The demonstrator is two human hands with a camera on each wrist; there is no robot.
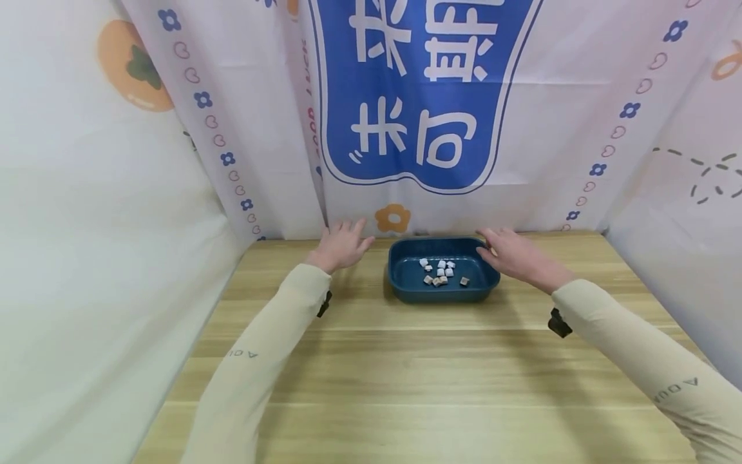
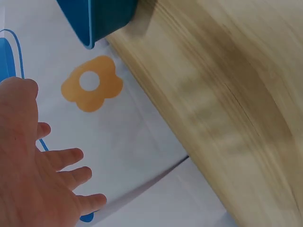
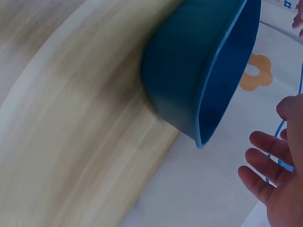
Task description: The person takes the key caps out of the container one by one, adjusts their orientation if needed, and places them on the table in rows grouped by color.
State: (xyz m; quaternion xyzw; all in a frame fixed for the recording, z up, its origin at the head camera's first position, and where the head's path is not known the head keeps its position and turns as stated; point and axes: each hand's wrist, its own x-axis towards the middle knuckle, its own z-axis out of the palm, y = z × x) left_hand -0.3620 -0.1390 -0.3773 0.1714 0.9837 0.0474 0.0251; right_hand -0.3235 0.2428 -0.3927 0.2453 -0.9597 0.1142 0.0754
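Note:
A dark teal rectangular tray (image 1: pixel 440 295) stands near the back edge of the table, with several small white and tan cubes (image 1: pixel 445 272) scattered on its floor. My left hand (image 1: pixel 341 245) is to the left of the tray, apart from it, its fingers spread and holding nothing. Over the tray's right end hovers my right hand (image 1: pixel 516 254); in the right wrist view its fingers (image 3: pixel 265 146) are loosely bent with nothing between them. The cubes are hidden from both wrist views, which show only the tray's outer wall and rim.
The wooden table (image 1: pixel 417 374) stretches toward me in front of the tray. A white printed cloth (image 1: pixel 278 161) with a blue panel (image 1: pixel 406 96) hangs right behind the table's back edge. More white cloth (image 1: pixel 104 258) hangs along both sides.

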